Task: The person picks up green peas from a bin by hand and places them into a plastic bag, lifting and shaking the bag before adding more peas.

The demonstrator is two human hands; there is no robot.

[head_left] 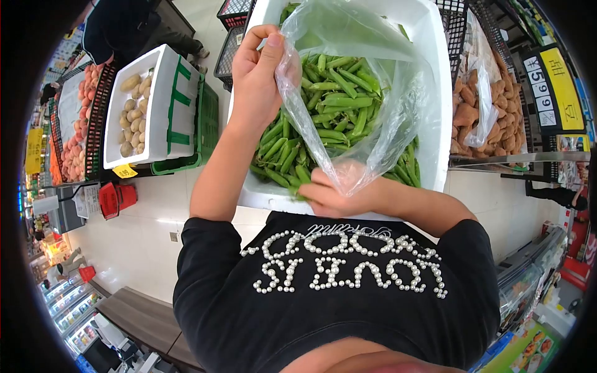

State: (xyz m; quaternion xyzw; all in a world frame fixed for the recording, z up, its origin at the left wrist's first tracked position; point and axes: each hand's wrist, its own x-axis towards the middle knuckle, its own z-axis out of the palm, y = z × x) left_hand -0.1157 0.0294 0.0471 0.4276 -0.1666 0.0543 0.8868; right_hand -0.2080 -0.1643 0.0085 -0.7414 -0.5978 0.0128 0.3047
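My left hand (261, 78) is closed, thumb and fingers pinching the rim of a clear plastic bag (298, 102). The bag hangs wide-mouthed over a white foam box (438, 124) filled with green pea pods (345, 102); many pods show through its film. Low at the box's near edge, my right hand (348, 189) has its fingers curled around a pea pod (301, 194) among the others. A fold of the bag overlaps the back of this hand and partly veils it.
Left stands a foam box of potatoes (132, 118) on a green crate (208, 118), beside reddish round produce (78, 143). Brown tubers (491, 115) lie at the right, near a yellow price sign (558, 87). A person (124, 31) stands at the upper left; a red basket (117, 199) is on the floor.
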